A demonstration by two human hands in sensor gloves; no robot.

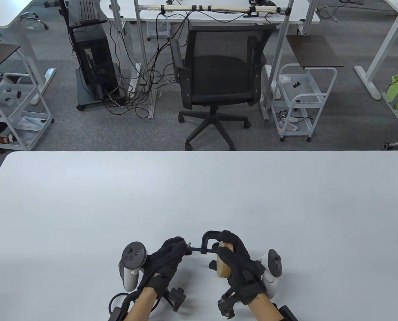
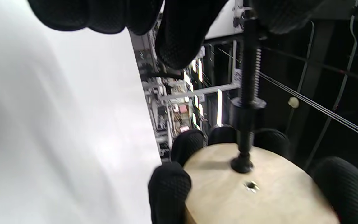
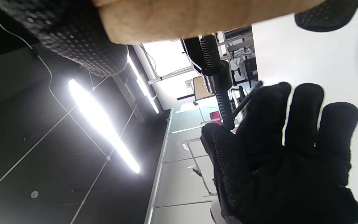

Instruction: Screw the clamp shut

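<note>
**Turning the screw toward the disc**

The clamp (image 1: 209, 243) is held above the table's (image 1: 199, 200) near edge. Its screw runs sideways: the handle end is pinched by the left hand (image 1: 167, 259), while the wooden disc (image 1: 226, 264) is gripped by the right hand (image 1: 240, 264).

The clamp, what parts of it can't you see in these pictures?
- Table view: the right hand and wooden disc hide the C-clamp's lower jaw.
- Left wrist view: the left hand's fingers cover the screw handle.
- Right wrist view: the frame is cut off at the top edge.
</note>
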